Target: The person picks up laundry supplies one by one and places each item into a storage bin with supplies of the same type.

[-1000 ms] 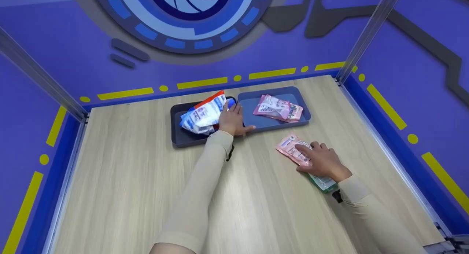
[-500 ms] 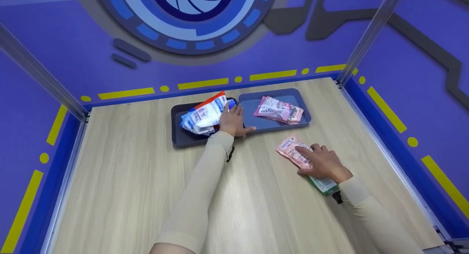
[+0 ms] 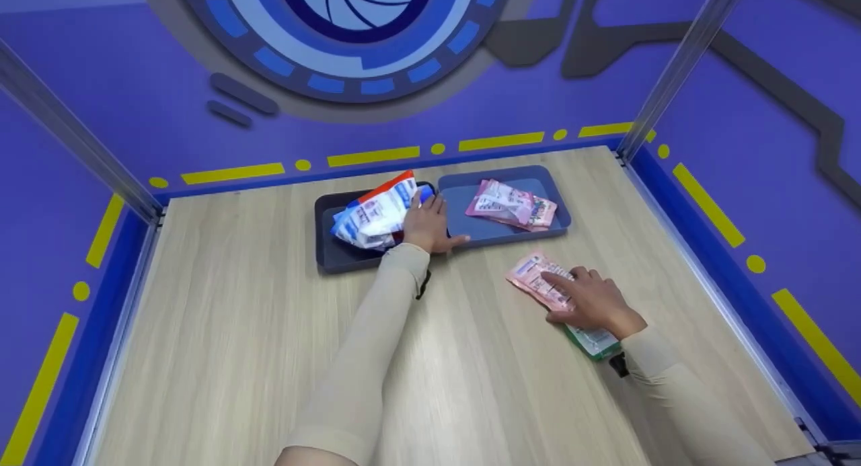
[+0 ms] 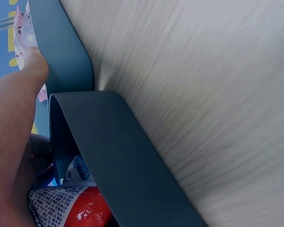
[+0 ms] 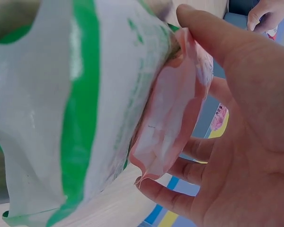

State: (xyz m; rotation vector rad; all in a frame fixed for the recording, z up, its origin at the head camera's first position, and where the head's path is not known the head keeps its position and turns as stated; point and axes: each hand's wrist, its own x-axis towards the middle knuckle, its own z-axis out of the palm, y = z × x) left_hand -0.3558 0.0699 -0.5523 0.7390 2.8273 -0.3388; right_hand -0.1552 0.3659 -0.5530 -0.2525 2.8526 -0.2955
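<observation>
My left hand (image 3: 425,225) lies over the right end of the black tray (image 3: 331,259), fingers stretched across the packets there and thumb out toward the grey-blue tray (image 3: 459,217). Beside its fingers is a white and blue packet (image 3: 380,214) with a red edge. In the left wrist view, a red and patterned packet (image 4: 87,208) shows inside the tray wall. My right hand (image 3: 595,301) grips a pink packet (image 3: 535,274) across its width, thumb on one side and fingers on the other. A green and white packet (image 5: 85,94) lies under or against it, partly hidden by the hand.
Pink packets (image 3: 504,202) lie in the grey-blue tray, which stands right of the black one. Both trays are near the back wall (image 3: 377,130) of a wooden table (image 3: 235,331). Metal rails (image 3: 713,284) and blue panels border its sides.
The head view has tilted slightly, so the scene sits a little lower. Both hands and the packets stay where they were.
</observation>
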